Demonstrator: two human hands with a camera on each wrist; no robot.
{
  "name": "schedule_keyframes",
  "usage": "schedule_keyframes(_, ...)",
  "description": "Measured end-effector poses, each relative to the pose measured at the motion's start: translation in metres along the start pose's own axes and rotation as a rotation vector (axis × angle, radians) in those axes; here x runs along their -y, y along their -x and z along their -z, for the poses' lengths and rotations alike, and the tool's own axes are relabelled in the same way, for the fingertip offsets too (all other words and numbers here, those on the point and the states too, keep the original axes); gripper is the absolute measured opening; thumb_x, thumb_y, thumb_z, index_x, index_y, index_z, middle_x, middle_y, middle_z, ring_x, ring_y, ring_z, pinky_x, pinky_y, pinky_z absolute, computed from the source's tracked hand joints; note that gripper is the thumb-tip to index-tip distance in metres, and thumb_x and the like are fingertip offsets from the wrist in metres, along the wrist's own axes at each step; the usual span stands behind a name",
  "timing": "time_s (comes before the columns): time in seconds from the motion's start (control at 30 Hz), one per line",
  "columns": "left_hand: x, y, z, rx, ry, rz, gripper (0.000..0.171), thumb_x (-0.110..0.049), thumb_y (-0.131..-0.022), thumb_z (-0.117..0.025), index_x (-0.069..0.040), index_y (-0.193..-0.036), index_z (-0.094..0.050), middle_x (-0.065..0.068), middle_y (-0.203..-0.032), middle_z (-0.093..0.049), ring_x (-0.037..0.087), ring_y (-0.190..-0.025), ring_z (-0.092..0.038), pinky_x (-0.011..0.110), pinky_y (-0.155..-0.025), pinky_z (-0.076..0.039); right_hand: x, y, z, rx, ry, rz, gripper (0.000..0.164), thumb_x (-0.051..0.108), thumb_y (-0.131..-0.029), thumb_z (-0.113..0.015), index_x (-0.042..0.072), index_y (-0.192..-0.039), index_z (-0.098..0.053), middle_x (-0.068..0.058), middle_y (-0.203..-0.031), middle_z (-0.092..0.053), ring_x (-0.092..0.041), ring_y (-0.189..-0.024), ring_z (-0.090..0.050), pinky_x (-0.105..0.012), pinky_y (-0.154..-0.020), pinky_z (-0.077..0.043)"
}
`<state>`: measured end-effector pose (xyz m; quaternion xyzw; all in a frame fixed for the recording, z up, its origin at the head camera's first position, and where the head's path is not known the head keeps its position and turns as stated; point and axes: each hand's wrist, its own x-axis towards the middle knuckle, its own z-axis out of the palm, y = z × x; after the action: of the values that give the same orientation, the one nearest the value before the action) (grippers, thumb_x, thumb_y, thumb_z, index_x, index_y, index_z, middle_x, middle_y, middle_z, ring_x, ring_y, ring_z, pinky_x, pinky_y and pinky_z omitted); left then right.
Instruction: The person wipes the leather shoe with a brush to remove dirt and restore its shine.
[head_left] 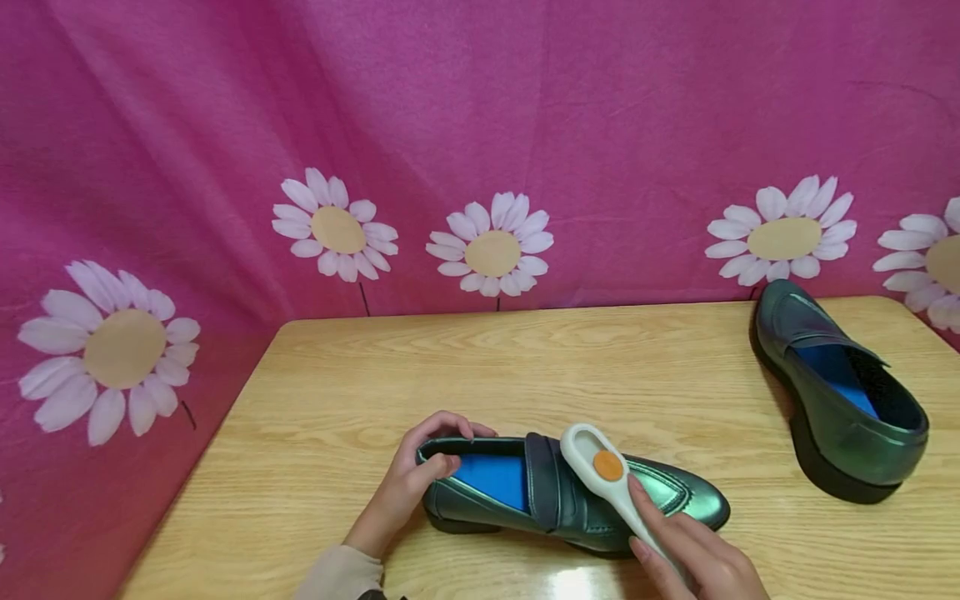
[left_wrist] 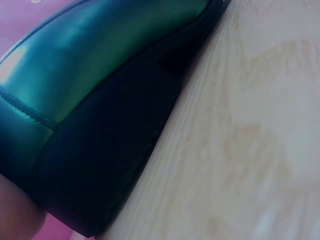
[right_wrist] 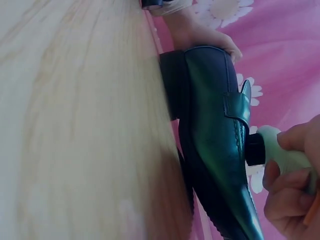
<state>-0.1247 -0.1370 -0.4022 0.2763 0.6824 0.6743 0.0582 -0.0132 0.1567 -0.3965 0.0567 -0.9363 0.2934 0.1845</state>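
Note:
A shiny dark green loafer (head_left: 585, 504) with a blue insole (head_left: 491, 479) lies along the front of the table, toe to the right. My left hand (head_left: 420, 462) grips its heel end, thumb over the near rim and fingers at the far side. In my right hand (head_left: 693, 554) is a brush (head_left: 618, 492) with a white handle and an orange disc, its head over the vamp beside the strap. The right wrist view shows the brush's dark bristles (right_wrist: 255, 149) right at the loafer's upper. The left wrist view has the black heel (left_wrist: 110, 135) close up.
A matching loafer (head_left: 855, 408) stands at the right of the wooden table (head_left: 360, 383), its toe toward the back. Behind and to the left hangs a pink cloth (head_left: 615, 125) printed with large white daisies.

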Motion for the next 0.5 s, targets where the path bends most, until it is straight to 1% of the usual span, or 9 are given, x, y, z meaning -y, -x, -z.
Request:
schedule_keyframes(0.1,-0.0003,-0.0003,0.0003,0.0,-0.003,0.001,0.023,-0.006,-0.089,-0.043,-0.001,-0.109,-0.053,0.016,-0.123,-0.062,0.03,-0.117,-0.053,0.051,-0.102,-0.029,0.0015,-0.0002,-0.0013,-0.015,-0.024,-0.001,0.053,0.018,-0.085,-0.074,0.022,-0.135,-0.057,0.018,-0.078,-0.053,0.004,-0.065,-0.042,-0.019,-0.055,-0.036)
schedule_keyframes(0.23,-0.0008,-0.001,0.0013,-0.012,-0.015,-0.001,0.023,-0.006,-0.089,-0.043,-0.002,-0.109,-0.053,0.015,-0.123,-0.062,0.029,-0.118,-0.053,0.052,-0.102,-0.028,0.0033,-0.0062,-0.0056,-0.013,-0.06,-0.039,0.049,0.021,-0.091,-0.068,0.021,-0.137,-0.055,0.016,-0.082,-0.061,0.002,-0.068,-0.046,-0.021,-0.058,-0.04)
schedule_keyframes(0.3,-0.0008,-0.0014,0.0011,-0.014,-0.014,-0.005,0.023,-0.006,-0.089,-0.043,-0.001,-0.109,-0.053,0.015,-0.123,-0.062,0.03,-0.117,-0.053,0.051,-0.102,-0.029,0.0042,-0.0083,-0.0078,-0.01,-0.064,-0.051,0.048,0.022,-0.092,-0.066,0.022,-0.138,-0.054,0.016,-0.082,-0.061,0.002,-0.069,-0.046,-0.022,-0.059,-0.04)
schedule_keyframes(0.33,-0.0006,-0.0015,0.0008,-0.013,-0.012,-0.008,0.023,-0.006,-0.089,-0.043,-0.001,-0.109,-0.053,0.016,-0.123,-0.062,0.03,-0.117,-0.053,0.051,-0.102,-0.029,0.0046,-0.0082,-0.0085,-0.009,-0.066,-0.048,0.048,0.022,-0.092,-0.066,0.021,-0.138,-0.054,0.017,-0.08,-0.059,0.002,-0.068,-0.044,-0.022,-0.059,-0.039)
schedule_keyframes(0.4,-0.0002,-0.0013,0.0,-0.01,-0.002,-0.006,0.023,-0.006,-0.089,-0.043,-0.001,-0.109,-0.053,0.016,-0.123,-0.062,0.03,-0.117,-0.053,0.049,-0.102,-0.03,0.0052,-0.0063,-0.0099,-0.031,-0.08,-0.01,0.051,0.018,-0.088,-0.07,0.02,-0.137,-0.056,0.017,-0.078,-0.058,0.002,-0.066,-0.044,-0.02,-0.057,-0.038)
schedule_keyframes(0.5,0.0003,-0.0015,-0.0014,-0.006,0.006,-0.008,0.023,-0.006,-0.089,-0.043,0.0,-0.109,-0.053,0.018,-0.123,-0.062,0.03,-0.117,-0.054,0.047,-0.103,-0.031,0.0075,-0.0014,-0.0099,-0.05,-0.127,0.032,0.056,0.013,-0.083,-0.075,0.02,-0.136,-0.057,0.019,-0.074,-0.052,0.004,-0.063,-0.04,-0.018,-0.054,-0.035)
